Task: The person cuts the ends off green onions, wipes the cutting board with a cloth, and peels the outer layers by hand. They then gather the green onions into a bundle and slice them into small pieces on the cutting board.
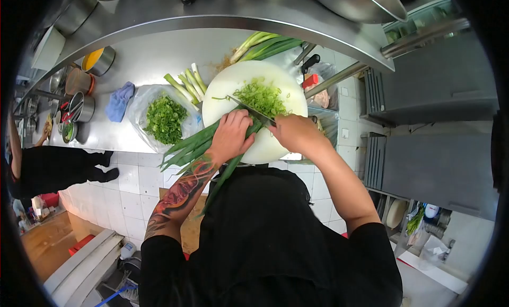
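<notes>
On a round white cutting board, my left hand presses down a bunch of long green onion leaves, which hang off the board's near left side. My right hand grips a kitchen knife by its handle. The blade lies across the cut end of the leaves, close to my left fingertips. Just beyond the blade is a heap of chopped green onion on the board. To the left, a clear plastic bag holds more chopped green onion.
Cut white onion stalks lie left of the board, and whole green onions behind it. A blue cloth and metal pots stand farther left on the steel counter. A steel shelf runs overhead. Another person stands at left.
</notes>
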`<move>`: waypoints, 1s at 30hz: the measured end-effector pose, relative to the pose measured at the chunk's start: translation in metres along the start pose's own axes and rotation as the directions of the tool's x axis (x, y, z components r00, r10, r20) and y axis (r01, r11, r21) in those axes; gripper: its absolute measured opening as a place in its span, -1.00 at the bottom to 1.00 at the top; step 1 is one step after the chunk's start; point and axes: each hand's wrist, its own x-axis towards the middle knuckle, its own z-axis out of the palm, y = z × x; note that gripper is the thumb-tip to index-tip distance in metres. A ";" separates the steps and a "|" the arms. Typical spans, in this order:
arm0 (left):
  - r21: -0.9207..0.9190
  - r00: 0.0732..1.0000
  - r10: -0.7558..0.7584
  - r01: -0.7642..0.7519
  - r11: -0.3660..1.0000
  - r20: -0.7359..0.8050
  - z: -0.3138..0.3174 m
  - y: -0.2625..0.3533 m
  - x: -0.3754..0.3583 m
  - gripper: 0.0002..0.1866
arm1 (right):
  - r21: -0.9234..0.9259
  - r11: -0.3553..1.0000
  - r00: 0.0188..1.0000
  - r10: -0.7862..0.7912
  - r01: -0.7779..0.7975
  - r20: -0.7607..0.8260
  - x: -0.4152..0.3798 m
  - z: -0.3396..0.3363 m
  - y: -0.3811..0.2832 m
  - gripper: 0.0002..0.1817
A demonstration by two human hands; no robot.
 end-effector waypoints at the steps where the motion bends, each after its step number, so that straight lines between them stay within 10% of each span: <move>1: -0.003 1.000 -0.008 0.008 1.000 0.000 0.001 0.000 -0.001 -0.58 | -0.049 0.999 0.999 -0.017 0.019 0.040 -0.012 -0.010 -0.003 -0.61; 30: 0.017 1.000 -0.005 0.005 1.000 -0.014 0.000 0.000 -0.008 -0.61 | 0.260 0.966 1.000 0.003 -0.002 -0.001 0.038 0.047 0.048 -0.51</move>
